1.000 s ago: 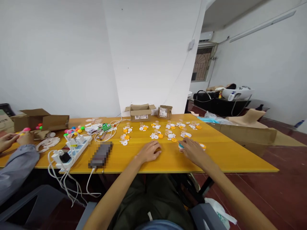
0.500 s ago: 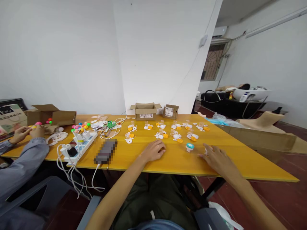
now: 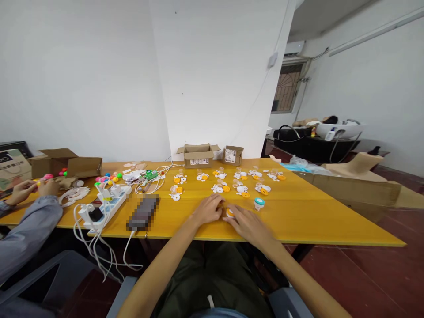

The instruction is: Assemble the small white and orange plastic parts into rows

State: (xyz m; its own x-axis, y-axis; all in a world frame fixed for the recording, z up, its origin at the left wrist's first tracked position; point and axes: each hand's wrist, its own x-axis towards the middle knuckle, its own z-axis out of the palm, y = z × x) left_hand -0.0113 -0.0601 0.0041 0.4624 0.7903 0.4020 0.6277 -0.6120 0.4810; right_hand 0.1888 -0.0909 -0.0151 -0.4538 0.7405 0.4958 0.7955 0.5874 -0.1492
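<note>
My right hand (image 3: 247, 221) has its fingers around a small round piece with an orange and white top (image 3: 229, 213), just above or on the table. Part of that piece is hidden by the fingers. Beside it, my left hand (image 3: 208, 209) is on the table with loosely curved fingers, thumb a little apart; nothing shows in it. A small clear container with a teal and white lid (image 3: 259, 202) stands upright to the right of my hands. Beyond them lie several groups of small parts: white discs (image 3: 217, 190), orange rings (image 3: 245, 194) and clear cups (image 3: 235, 183).
Two cardboard boxes (image 3: 198, 158) stand against the wall. Left of me are a phone (image 3: 143, 213), a white power strip (image 3: 111, 206) with tangled cables and a green circuit board (image 3: 151, 175). Another person's hands (image 3: 48, 187) handle colourful balls at far left. The table edge (image 3: 318, 243) runs close before me.
My right hand has moved left from beyond the teal-lidded container to beside my left hand, with the orange and white piece now visible in it. My left hand stays nearly in place.
</note>
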